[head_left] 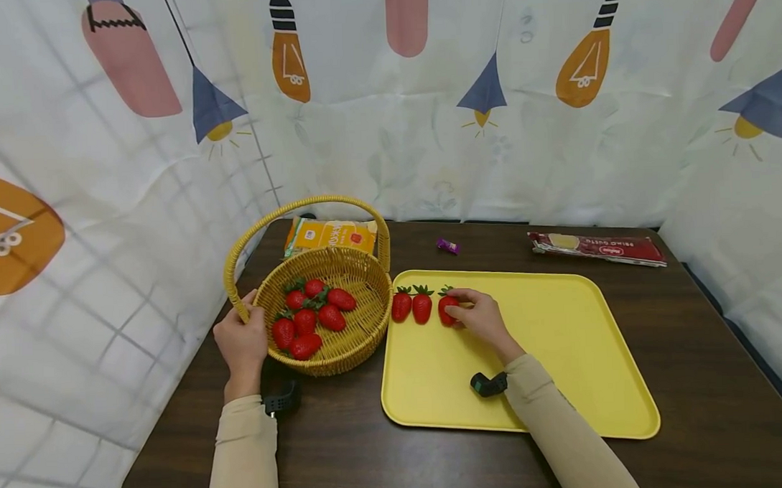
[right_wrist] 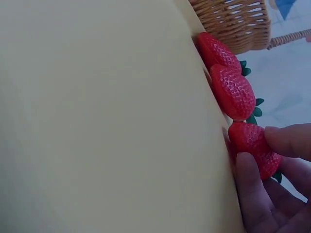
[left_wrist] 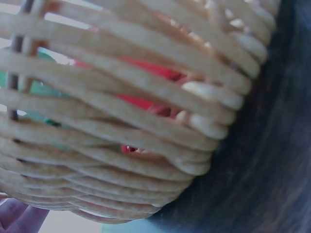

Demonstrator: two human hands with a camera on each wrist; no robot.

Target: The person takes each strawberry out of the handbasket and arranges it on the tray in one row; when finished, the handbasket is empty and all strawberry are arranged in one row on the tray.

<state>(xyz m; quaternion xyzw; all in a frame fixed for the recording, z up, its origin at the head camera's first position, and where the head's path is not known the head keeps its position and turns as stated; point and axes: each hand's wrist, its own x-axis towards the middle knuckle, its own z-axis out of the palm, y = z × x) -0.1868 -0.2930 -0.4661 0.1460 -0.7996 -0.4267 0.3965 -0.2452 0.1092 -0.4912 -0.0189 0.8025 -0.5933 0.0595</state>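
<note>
Left hand [head_left: 242, 341] grips basket [head_left: 360, 281] at left side, strawberries [head_left: 332, 318] inside. Right hand [head_left: 480, 316] pinches strawberry [head_left: 446, 311] on yellow tray [head_left: 435, 386], two more [head_left: 422, 307] lined up beside it. Worktop [head_left: 346, 446]: orange packet [head_left: 339, 233] behind basket, purple sweet [head_left: 448, 246] and red packet [head_left: 598, 249] beyond tray.

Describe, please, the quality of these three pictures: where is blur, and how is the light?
Head view: soft light, basket and tray clear; left wrist view: basket very close and soft, the dark table blurred; right wrist view: tray looks paler, darkening toward the left edge, strawberries fairly sharp, with small highlights.
</note>
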